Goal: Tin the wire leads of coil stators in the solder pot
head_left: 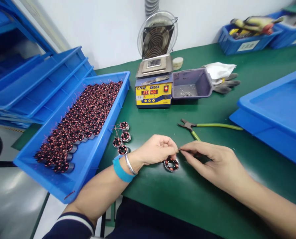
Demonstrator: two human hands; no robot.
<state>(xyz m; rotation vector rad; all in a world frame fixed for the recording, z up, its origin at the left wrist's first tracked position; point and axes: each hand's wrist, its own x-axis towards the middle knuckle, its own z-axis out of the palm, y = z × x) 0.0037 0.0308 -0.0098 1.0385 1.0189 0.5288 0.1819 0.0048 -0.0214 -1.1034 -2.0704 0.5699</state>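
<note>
Now the left hand (156,150) pins a small coil ring (171,164) on the near table (163,192), fingers clamped on it; right hand (212,158) fingers pinch its thin wire (180,149), probably light, stiff, easily snapped.

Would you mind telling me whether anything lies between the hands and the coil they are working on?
Nothing visible does: the left hand already grips the wound coil, and the right hand pinches its wire lead.
</note>
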